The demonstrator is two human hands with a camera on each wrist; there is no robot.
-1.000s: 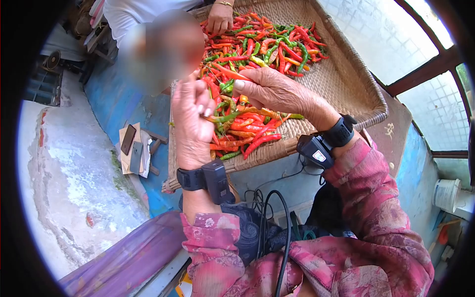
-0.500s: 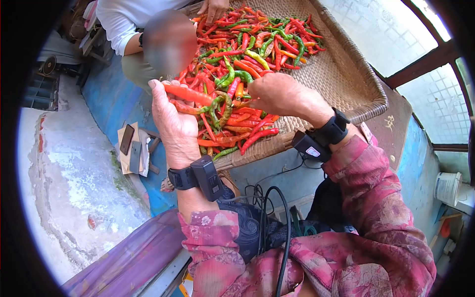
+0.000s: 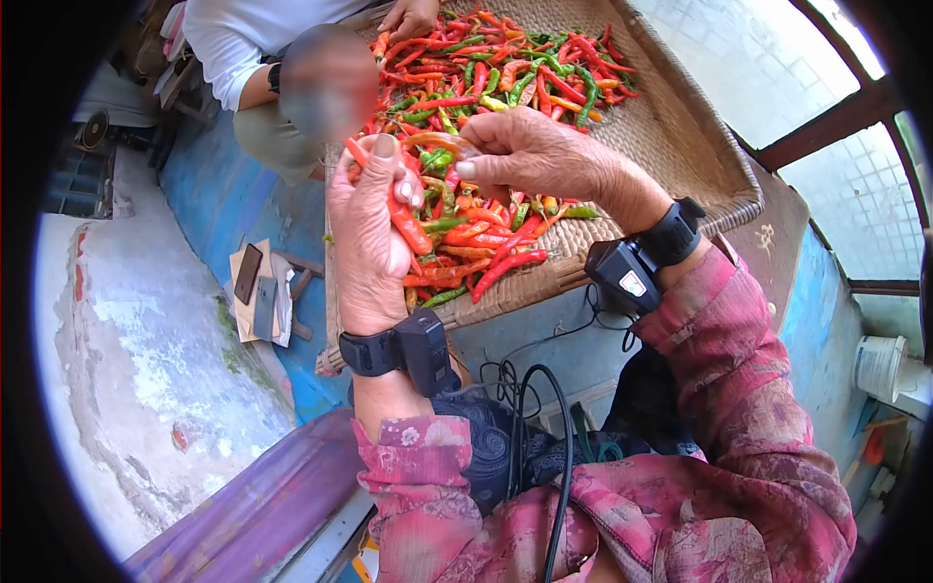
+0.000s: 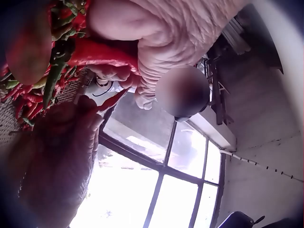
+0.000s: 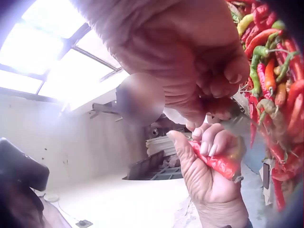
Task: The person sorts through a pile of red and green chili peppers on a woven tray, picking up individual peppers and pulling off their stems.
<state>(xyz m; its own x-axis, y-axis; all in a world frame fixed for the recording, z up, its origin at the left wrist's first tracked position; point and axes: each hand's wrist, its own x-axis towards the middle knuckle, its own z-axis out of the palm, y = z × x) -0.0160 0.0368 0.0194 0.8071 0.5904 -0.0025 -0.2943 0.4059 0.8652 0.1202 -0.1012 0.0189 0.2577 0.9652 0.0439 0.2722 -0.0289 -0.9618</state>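
Red glossy chili pepper (image 3: 412, 231) in left hand (image 3: 367, 243), fingers curled round it; right hand (image 3: 549, 167) pinches orange-brown pepper (image 3: 442, 143). Both above shallow woven straw tray (image 3: 685, 146) holding mixed red-green pepper pile (image 3: 486, 243). White-sleeved person's hand (image 3: 413, 17) beyond.

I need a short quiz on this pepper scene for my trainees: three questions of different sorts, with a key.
1. What colour is the pepper in the left hand?
a) purple
b) red
c) white

2. True or false: a black strap is round each of the wearer's wrists.

3. Fill in the missing word: the heap of peppers lies in a shallow woven ____.

Key: 1 b; 2 true; 3 tray.
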